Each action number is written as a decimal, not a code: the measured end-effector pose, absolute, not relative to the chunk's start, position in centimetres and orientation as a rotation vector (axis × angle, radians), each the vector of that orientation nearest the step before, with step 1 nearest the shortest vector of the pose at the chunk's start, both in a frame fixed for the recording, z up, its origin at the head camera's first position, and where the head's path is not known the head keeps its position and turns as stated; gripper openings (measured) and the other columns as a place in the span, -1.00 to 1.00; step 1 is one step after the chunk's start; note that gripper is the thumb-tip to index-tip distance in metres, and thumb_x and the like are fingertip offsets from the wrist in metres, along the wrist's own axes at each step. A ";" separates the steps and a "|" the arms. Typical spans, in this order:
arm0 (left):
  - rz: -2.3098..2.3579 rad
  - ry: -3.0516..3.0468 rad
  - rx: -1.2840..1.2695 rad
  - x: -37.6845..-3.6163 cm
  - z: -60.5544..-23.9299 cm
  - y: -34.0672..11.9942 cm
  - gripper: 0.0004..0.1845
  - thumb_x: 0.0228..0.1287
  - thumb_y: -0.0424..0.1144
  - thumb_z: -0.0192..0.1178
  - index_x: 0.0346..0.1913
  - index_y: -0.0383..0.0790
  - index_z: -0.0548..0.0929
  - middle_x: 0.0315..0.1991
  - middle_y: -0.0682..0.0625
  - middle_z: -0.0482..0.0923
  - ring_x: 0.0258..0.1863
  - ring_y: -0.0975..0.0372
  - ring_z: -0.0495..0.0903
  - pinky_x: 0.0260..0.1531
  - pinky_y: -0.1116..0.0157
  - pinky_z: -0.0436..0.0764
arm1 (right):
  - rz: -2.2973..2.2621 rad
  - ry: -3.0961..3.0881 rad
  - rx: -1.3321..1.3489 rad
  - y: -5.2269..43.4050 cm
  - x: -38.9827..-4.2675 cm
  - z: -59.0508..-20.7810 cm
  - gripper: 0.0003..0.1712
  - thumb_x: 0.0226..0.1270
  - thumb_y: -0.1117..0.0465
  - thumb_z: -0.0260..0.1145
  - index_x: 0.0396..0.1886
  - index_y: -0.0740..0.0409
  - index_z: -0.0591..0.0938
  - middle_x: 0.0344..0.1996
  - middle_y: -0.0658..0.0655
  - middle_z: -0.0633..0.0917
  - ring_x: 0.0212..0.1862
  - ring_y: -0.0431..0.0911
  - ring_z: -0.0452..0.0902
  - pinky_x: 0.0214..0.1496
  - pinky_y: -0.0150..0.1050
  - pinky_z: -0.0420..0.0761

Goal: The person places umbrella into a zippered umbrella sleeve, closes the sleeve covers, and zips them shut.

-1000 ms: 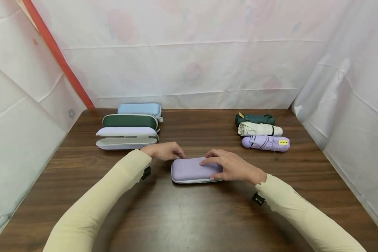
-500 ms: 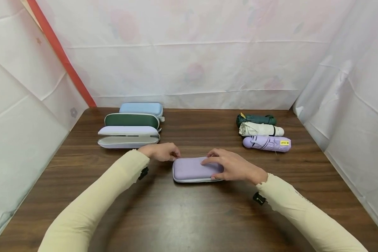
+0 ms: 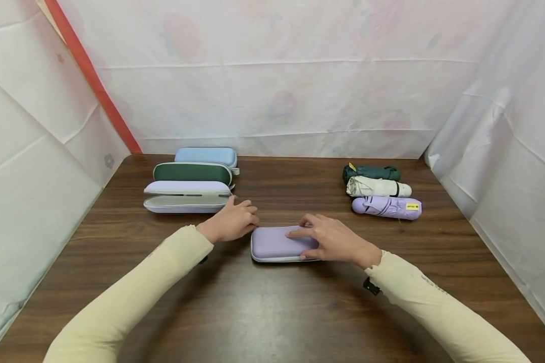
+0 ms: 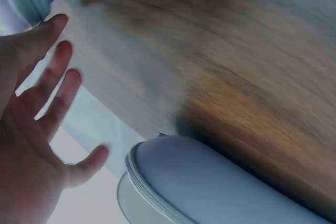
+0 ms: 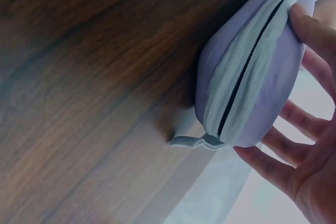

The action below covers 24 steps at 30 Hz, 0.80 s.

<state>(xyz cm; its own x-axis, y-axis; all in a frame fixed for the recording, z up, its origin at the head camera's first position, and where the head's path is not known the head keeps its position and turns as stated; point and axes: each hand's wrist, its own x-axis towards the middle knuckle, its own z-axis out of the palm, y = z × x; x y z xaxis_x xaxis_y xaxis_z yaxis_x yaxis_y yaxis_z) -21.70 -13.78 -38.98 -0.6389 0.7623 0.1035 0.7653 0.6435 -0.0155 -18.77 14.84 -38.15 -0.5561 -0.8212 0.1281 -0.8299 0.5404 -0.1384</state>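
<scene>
A purple zip case lies flat in front of me, its lid upward. My right hand grips its right end, thumb at the near edge and fingers over the top and far side. In the right wrist view, a dark gap runs along the case's grey zip, and a grey strap loop sticks out at the end. My left hand, fingers spread and holding nothing, hovers by the case's far left corner. Close behind that hand is a pale lavender case, its lid raised.
Behind the lavender case stand a dark green case and a light blue case. Three folded umbrellas lie at the back right: dark green, white and purple. White sheeting surrounds the table's back and sides.
My left hand's fingers, bent together at the purple case's far left corner before, have spread apart, and the hand has shifted slightly left. The right hand keeps its grip on the case.
</scene>
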 end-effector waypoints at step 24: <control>-0.146 -2.653 -1.072 -17.1 -40.5 -15.1 -0.94 0.17 -0.27 0.32 -0.43 -0.09 0.67 -0.41 0.07 0.45 -0.22 0.15 0.43 0.04 -0.34 0.17 | 0.155 -2.682 1.049 12.4 -15.9 -38.2 -0.40 -0.01 -0.26 0.44 0.03 -0.13 0.70 -0.38 0.11 0.52 -0.60 -0.15 0.35 -0.66 -0.28 0.39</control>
